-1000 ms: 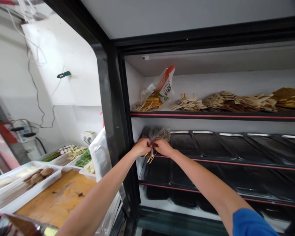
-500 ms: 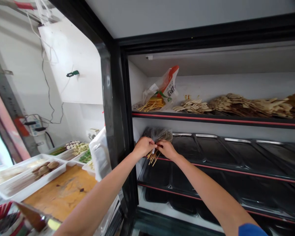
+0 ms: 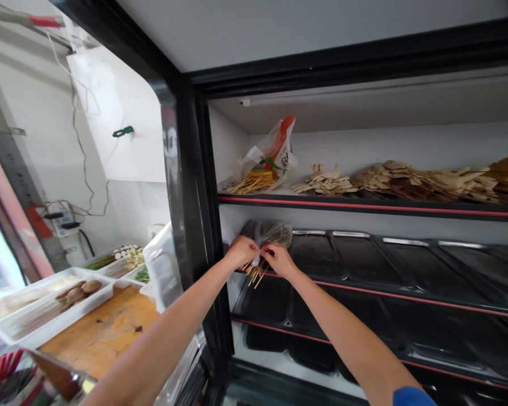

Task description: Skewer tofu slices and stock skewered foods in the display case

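Observation:
My left hand (image 3: 240, 251) and my right hand (image 3: 277, 259) meet at the left end of the cabinet's middle shelf. Both pinch the neck of a clear plastic bag of skewers (image 3: 270, 232) that lies in the leftmost black tray (image 3: 311, 260). Wooden skewer ends (image 3: 255, 273) stick out below my fingers, over the shelf's red-striped front edge. What is on the skewers inside the bag is dark and hard to make out.
The top shelf (image 3: 364, 204) holds an orange-and-white bag of skewers (image 3: 267, 163) and piles of pale skewered food (image 3: 410, 179). Empty black trays (image 3: 406, 262) line the lower shelves. The black door frame (image 3: 186, 186) stands left; beyond it a wooden board (image 3: 101, 332) and white trays of food (image 3: 46, 304).
My hands stay at the bag's neck, with the fingers shifting slightly. The view has swung a little, so the cabinet sits slightly further left in the picture.

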`<state>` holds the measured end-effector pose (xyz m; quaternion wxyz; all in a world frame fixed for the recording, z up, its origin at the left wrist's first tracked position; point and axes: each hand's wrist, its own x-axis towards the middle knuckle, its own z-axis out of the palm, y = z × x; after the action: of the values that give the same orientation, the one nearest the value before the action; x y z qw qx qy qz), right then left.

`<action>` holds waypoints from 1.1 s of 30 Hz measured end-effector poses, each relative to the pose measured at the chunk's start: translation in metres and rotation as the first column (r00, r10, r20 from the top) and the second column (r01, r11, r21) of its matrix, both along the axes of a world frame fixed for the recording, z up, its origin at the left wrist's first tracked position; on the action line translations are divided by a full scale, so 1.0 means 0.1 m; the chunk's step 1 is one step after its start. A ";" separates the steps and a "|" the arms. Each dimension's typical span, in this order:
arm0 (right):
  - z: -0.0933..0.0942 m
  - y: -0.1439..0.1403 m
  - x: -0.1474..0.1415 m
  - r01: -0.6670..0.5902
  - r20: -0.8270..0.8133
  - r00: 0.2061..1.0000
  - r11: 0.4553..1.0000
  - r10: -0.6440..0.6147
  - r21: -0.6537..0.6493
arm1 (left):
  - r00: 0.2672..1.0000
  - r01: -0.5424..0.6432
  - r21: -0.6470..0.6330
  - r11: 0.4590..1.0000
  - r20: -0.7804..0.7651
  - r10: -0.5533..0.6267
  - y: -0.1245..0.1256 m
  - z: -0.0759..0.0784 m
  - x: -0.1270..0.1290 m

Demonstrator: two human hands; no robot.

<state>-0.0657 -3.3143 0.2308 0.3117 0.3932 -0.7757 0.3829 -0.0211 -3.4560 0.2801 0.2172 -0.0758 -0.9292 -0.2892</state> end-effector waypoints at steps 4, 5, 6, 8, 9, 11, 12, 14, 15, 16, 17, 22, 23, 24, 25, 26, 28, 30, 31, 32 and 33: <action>0.04 0.04 0.02 -0.038 0.007 0.999 0.999 0.038 -0.015 | 0.977 0.132 0.365 0.922 0.108 -0.183 -0.07 -0.05 -0.07; 0.05 0.05 0.02 -0.039 0.000 0.999 0.999 0.039 -0.015 | 0.959 0.151 0.463 0.873 0.144 -0.243 -0.08 -0.06 -0.08; 0.05 0.06 0.03 -0.039 -0.012 0.999 0.999 0.039 -0.011 | 0.932 0.166 0.561 0.811 0.181 -0.315 -0.09 -0.08 -0.09; 0.04 0.07 0.03 -0.028 -0.042 0.999 1.000 0.027 -0.006 | 0.864 0.159 0.716 0.680 0.232 -0.446 -0.10 -0.10 -0.12; 0.04 0.07 0.03 -0.014 -0.054 0.998 1.000 0.014 -0.012 | 0.839 0.141 0.761 0.633 0.248 -0.485 -0.10 -0.11 -0.13; 0.02 0.09 0.04 0.019 -0.064 0.998 0.999 -0.022 -0.044 | 0.816 0.118 0.804 0.583 0.255 -0.518 -0.11 -0.12 -0.14; 0.02 0.09 0.05 0.030 -0.064 0.997 0.998 -0.035 -0.063 | 0.815 0.121 0.811 0.572 0.248 -0.524 -0.11 -0.11 -0.15; 0.02 0.11 0.07 0.032 -0.069 0.997 0.997 -0.037 -0.075 | 0.825 0.126 0.813 0.568 0.232 -0.516 -0.10 -0.09 -0.15; 0.03 0.11 0.09 0.028 -0.085 0.996 0.998 -0.033 -0.062 | 0.834 0.127 0.809 0.575 0.226 -0.503 -0.10 -0.08 -0.14; 0.03 0.11 0.10 0.029 -0.112 0.993 0.999 -0.033 -0.040 | 0.846 0.128 0.797 0.590 0.223 -0.484 -0.08 -0.07 -0.14; 0.04 0.10 0.12 0.041 -0.150 0.988 0.999 -0.042 -0.009 | 0.861 0.130 0.778 0.615 0.219 -0.459 -0.07 -0.05 -0.13; 0.05 0.06 0.12 0.189 -0.355 0.925 0.974 -0.133 0.128 | 0.920 0.043 0.698 0.715 0.252 -0.301 0.05 -0.01 -0.11; 0.03 0.05 0.10 0.203 -0.358 0.921 0.973 -0.152 0.108 | 0.916 0.023 0.685 0.729 0.277 -0.289 0.06 -0.01 -0.11; 0.02 0.04 0.08 0.209 -0.345 0.923 0.975 -0.172 0.072 | 0.911 0.018 0.663 0.749 0.298 -0.285 0.07 -0.01 -0.11; 0.00 0.03 0.06 0.210 -0.323 0.927 0.977 -0.190 0.030 | 0.908 0.022 0.635 0.772 0.310 -0.282 0.06 -0.01 -0.10; -0.02 0.02 0.05 0.210 -0.299 0.932 0.978 -0.203 -0.008 | 0.917 0.034 0.598 0.801 0.299 -0.263 0.05 -0.02 -0.10; -0.05 0.01 0.02 0.213 -0.268 0.937 0.975 -0.222 -0.061 | 0.963 0.067 0.494 0.867 0.195 -0.185 0.00 -0.03 -0.08; -0.07 0.01 0.02 0.223 -0.235 0.942 0.970 -0.239 -0.094 | 0.987 0.108 0.368 0.923 0.074 -0.145 -0.06 -0.03 -0.06; -0.07 0.01 0.03 0.223 -0.201 0.950 0.969 -0.240 -0.104 | 0.989 0.121 0.306 0.944 0.042 -0.141 -0.09 -0.02 -0.04; -0.06 0.02 0.04 0.220 -0.161 0.958 0.969 -0.236 -0.110 | 0.989 0.133 0.265 0.955 0.031 -0.147 -0.11 -0.01 -0.03; -0.03 0.02 0.06 0.217 -0.121 0.966 0.970 -0.230 -0.112 | 0.985 0.151 0.260 0.954 0.039 -0.166 -0.12 0.01 -0.01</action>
<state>-0.0593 -3.3120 0.2279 0.4227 0.3121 -0.7728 0.3560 -0.0221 -3.4681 0.2807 0.1729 -0.1125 -0.8811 -0.4256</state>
